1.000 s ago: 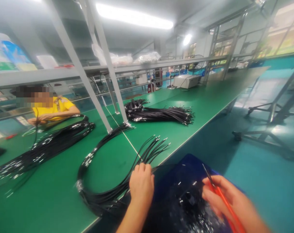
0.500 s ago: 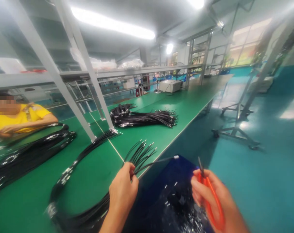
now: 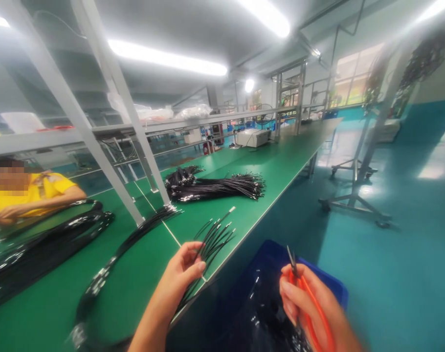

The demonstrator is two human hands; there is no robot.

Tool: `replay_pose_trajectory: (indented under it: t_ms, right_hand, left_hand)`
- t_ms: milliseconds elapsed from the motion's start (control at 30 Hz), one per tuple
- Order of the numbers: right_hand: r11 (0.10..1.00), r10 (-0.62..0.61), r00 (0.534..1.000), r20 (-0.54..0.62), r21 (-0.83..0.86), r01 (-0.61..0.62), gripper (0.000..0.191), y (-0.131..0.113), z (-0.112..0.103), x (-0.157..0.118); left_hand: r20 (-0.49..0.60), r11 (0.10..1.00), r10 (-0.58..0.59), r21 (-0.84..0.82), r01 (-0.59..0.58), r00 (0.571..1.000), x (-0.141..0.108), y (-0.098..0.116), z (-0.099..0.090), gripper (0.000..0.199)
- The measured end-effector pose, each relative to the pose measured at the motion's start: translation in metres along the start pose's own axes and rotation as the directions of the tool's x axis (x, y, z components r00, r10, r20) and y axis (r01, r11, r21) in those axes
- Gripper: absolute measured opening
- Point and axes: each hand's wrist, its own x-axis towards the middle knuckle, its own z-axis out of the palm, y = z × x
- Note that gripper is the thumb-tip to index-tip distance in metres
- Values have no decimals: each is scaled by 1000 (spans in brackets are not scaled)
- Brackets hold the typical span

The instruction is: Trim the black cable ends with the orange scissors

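Observation:
In the head view my left hand [image 3: 188, 266] is closed loosely around a bundle of thin black cables [image 3: 215, 242] at the green table's near edge. Their ends fan out past my fingers, and one carries a larger white tip. My right hand [image 3: 310, 293] grips red-handled scissors [image 3: 314, 308] over a blue bin [image 3: 338, 288], with the dark blades pointing up. Inside the bin lie black, shiny pieces, partly hidden by my hand. A longer cable bundle [image 3: 112, 266], tied at several spots, curves across the table to the left.
More black cable bundles lie on the green table [image 3: 152, 293]: one stack [image 3: 226, 188] ahead, a large coil [image 3: 57, 239] at left. A person in yellow [image 3: 57, 188] sits across the table. Metal posts [image 3: 149, 156] rise from it. A wheeled stand [image 3: 354, 195] is at right.
The white-tipped cable that stretched right over the bin now stands among the fanned ends. My left-hand fingers have loosened somewhat around the bundle. My view has shifted slightly; the scissors remain in my right hand.

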Motion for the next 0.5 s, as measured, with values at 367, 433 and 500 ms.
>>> replay_pose_trajectory:
  t_ms: [367, 433, 500]
  right_hand:
    - [996, -88, 994, -63, 22, 90, 37, 13, 10, 1]
    - [986, -142, 985, -96, 72, 150, 35, 12, 13, -6]
    - [974, -174, 975, -136, 120, 190, 34, 9, 17, -13]
  left_hand:
    - [99, 876, 449, 148, -459, 888, -39, 30, 81, 15]
    - [99, 916, 387, 75, -394, 917, -42, 18, 82, 13]
    - [132, 965, 263, -51, -259, 956, -44, 10, 81, 15]
